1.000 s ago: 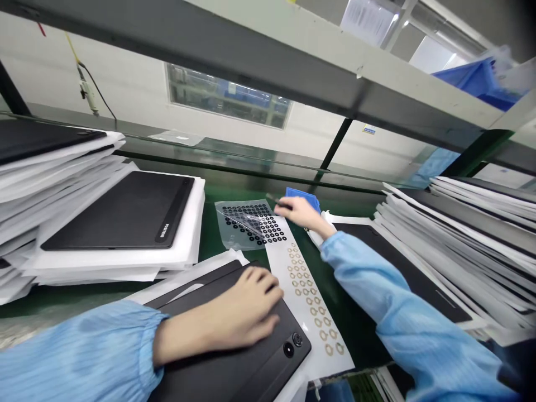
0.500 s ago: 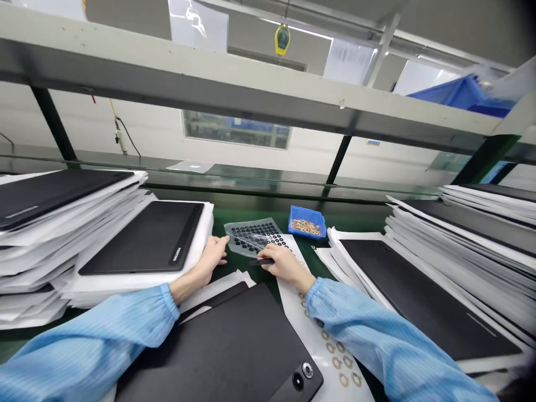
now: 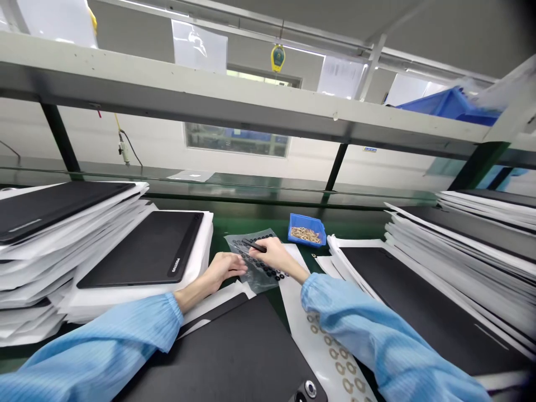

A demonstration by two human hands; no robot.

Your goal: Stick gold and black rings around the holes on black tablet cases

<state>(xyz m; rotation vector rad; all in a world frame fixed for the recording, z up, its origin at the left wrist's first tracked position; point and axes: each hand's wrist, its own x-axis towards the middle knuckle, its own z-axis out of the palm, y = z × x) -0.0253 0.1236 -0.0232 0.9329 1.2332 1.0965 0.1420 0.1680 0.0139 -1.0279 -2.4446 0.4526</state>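
Note:
A clear sheet of small black rings (image 3: 260, 269) lies on the green bench in front of me. My left hand (image 3: 226, 267) rests on its left edge, fingers curled down onto the sheet. My right hand (image 3: 271, 252) is closed on black tweezers (image 3: 253, 245), whose tip points left over the rings. A white backing strip with gold rings (image 3: 330, 355) runs from under my right sleeve toward me. A black tablet (image 3: 234, 363), back side up with its camera lenses showing, lies nearest me between my arms.
A small blue tray of gold rings (image 3: 307, 230) sits behind the sheet. Stacks of black tablets in white foam stand at left (image 3: 138, 257) and right (image 3: 422, 307). A grey shelf beam (image 3: 209, 100) crosses overhead, with a blue bin (image 3: 444, 103) on it.
My left hand left the tablet's back and moved up to the ring sheet. My right hand drew back from the blue tray and now holds the tweezers over the black rings.

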